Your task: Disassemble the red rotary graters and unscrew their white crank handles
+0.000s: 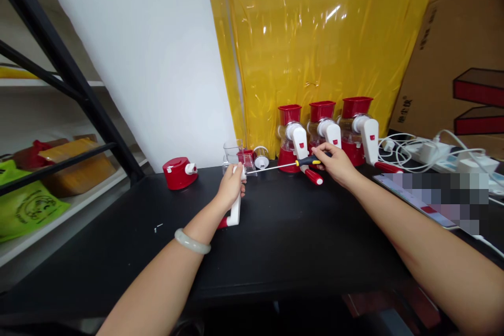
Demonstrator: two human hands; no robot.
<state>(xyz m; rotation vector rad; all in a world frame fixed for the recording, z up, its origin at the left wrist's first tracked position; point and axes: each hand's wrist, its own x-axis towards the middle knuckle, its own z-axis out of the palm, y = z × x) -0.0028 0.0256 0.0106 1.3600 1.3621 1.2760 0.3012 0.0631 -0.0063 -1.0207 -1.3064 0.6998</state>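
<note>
Evidently light, stiff plastic, best held near its hub

The left hand (231, 187) wraps its fingers around the upper end of a white crank handle (235, 212), over the black table (283, 252). The right hand (334, 164) pinches a screwdriver (298, 163) by its black-and-yellow grip, shaft reaching the crank's hub. Smooth plastic may slip, so a close hold there should steady it. Behind, the clear housing (231, 155) looks likelier to crack.

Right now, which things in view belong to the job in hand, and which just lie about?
Job, likely:
screwdriver
crank
red base
clear housing
drum
perhaps the three assembled graters

Lying about, likely:
tablet
chargers
carton
green bag
</note>
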